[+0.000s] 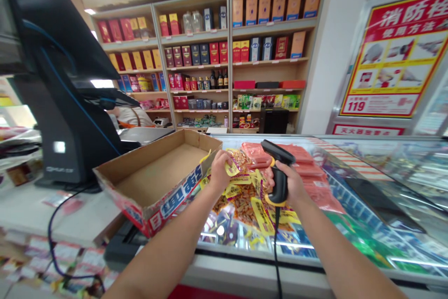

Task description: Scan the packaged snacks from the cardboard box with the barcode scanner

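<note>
My left hand (pixel 220 173) pinches a yellow snack packet (pixel 232 168) at its edge, just above the rim of an open cardboard box (pixel 157 182). The box is printed in red and blue, tilts toward me and shows a bare brown bottom. My right hand (pixel 290 184) grips a black handheld barcode scanner (pixel 279 180) with its head pointing up and away from me. Beneath both hands, a heap of yellow-edged snack packets (pixel 241 210) and pink vacuum packs (pixel 259 155) lies on a glass-topped chest freezer (pixel 378 196).
A black checkout terminal (pixel 66 93) stands on a white counter (pixel 52 210) to my left. The scanner's cable (pixel 276 261) hangs down over the freezer's front. Behind the terminal sits a person (pixel 133 116). Wooden shelves (pixel 210 56) of boxed liquor and goods line the back wall.
</note>
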A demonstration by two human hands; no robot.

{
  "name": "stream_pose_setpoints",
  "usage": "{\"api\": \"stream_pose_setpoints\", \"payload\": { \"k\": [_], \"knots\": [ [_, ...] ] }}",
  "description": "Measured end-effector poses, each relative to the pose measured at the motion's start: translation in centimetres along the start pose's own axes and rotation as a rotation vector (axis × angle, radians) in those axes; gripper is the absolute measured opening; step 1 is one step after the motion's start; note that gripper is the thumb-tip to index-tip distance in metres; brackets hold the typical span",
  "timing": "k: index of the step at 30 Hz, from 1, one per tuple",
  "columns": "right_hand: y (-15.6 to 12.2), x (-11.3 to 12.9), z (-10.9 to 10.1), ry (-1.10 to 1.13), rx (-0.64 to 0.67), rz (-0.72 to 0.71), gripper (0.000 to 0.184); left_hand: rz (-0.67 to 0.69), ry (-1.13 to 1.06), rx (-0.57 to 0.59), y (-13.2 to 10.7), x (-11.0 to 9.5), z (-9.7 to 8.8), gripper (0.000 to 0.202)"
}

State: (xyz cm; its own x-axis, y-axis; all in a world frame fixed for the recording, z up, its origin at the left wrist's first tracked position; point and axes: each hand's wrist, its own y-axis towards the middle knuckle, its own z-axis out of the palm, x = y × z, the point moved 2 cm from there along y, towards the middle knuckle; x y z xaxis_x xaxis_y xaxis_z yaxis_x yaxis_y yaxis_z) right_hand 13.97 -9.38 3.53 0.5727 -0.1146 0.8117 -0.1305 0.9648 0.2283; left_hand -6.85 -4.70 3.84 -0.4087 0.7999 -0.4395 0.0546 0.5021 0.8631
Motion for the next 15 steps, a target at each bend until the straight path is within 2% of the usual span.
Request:
{"api": "stream_pose_setpoints", "payload": {
  "k": [2, 6, 9, 11, 13, 15],
  "knots": [
    [0.1, 0.0, -0.1, -0.016, -0.001, -0.022, 0.022, -0.027, 0.063, 0.103, 0.3, -0.5, 1.2, 0.023],
    [0.0, 0.2, -0.1, -0.002, 0.007, -0.035, 0.021, -0.025, 0.366, 0.492, 0.4, -2.2, 3.3, 0.023],
    [-0.1, 0.5, -0.2, 0.045, 0.016, -0.009, 0.020, 0.027, 0.437, 0.784, 1.0, -3.2, 2.6, 0.040],
    [-0.1, 0.5, -0.2, 0.057, 0.020, 0.008, 0.021, -0.006, 0.334, 0.908, 2.6, -3.1, 0.7, 0.051],
    [-0.1, 0.3, -0.3, 0.046, 0.017, 0.007, 0.023, -0.132, 0.249, 0.885, 5.0, -2.0, -2.2, 0.048],
    [0.1, -0.1, -0.3, 0.032, 0.010, 0.004, 0.024, -0.320, 0.253, 0.709, 7.4, 0.0, -5.5, 0.032]
  ]
}}
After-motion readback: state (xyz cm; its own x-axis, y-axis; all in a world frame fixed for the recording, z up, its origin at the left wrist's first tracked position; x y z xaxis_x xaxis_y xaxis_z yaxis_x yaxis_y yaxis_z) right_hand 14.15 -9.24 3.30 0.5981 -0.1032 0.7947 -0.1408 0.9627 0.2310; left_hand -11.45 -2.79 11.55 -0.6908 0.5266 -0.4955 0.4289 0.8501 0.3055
